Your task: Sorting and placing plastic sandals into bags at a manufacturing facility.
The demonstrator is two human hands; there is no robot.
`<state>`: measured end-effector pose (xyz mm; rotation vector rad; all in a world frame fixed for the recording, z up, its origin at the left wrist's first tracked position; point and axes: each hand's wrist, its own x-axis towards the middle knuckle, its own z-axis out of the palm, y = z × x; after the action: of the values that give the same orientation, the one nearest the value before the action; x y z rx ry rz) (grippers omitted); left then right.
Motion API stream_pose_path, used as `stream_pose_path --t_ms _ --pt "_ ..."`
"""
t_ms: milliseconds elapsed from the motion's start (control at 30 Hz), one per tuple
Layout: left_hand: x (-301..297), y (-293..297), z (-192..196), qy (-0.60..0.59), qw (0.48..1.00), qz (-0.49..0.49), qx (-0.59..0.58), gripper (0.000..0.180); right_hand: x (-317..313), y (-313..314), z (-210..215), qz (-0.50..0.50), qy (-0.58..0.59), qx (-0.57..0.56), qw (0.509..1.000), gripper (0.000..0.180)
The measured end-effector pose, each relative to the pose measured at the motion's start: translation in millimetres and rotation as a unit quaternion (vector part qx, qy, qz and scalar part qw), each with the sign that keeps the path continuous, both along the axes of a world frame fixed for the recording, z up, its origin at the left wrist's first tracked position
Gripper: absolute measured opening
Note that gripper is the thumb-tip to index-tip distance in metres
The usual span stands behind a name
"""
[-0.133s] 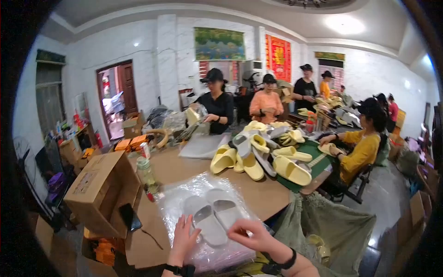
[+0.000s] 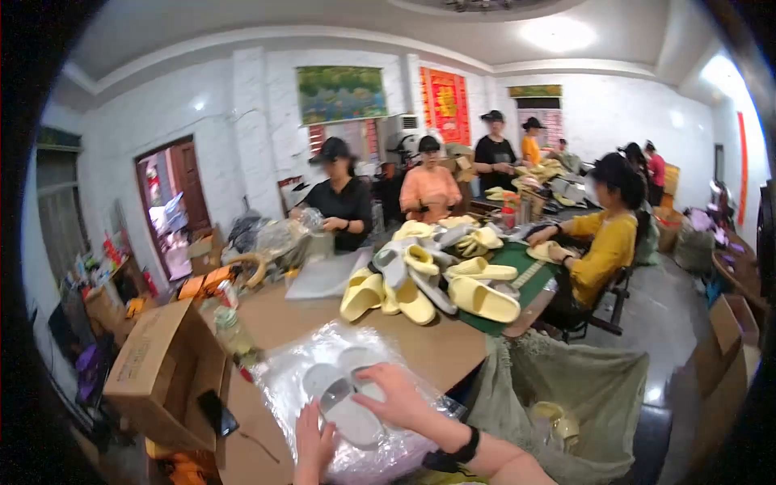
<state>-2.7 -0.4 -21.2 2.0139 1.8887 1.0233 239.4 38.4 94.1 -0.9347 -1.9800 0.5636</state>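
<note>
A pair of light grey slippers lies on a stack of clear plastic bags at the table's near edge. My left hand is open, fingers stretched up beside the heel end of the left slipper. From the right, my right hand reaches across the right slipper, thumb and fingers closed about its sides. Part of that slipper is hidden beneath the hand. Beyond the bags rises a pile of yellow and grey slippers.
An open cardboard box, a phone and a glass jar stand or lie at left. To the right hangs a green sack with yellow slippers inside. A co-worker in yellow sits by a green mat; others work farther back.
My right hand has moved left onto the right slipper and closed around it. The left hand stays beside the left slipper. The whole view has turned slightly right.
</note>
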Motion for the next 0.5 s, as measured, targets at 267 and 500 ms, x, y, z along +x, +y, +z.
stream_pose_path --t_ms 267,500 --pt "4 1 -17 0.037 0.998 0.043 0.037 0.069 -24 33 -121 -0.119 -0.232 0.087 0.961 0.082" --pt "9 6 -11 0.003 0.998 0.017 0.059 0.069 -19 40 -131 -0.133 -0.168 0.105 0.971 0.079"
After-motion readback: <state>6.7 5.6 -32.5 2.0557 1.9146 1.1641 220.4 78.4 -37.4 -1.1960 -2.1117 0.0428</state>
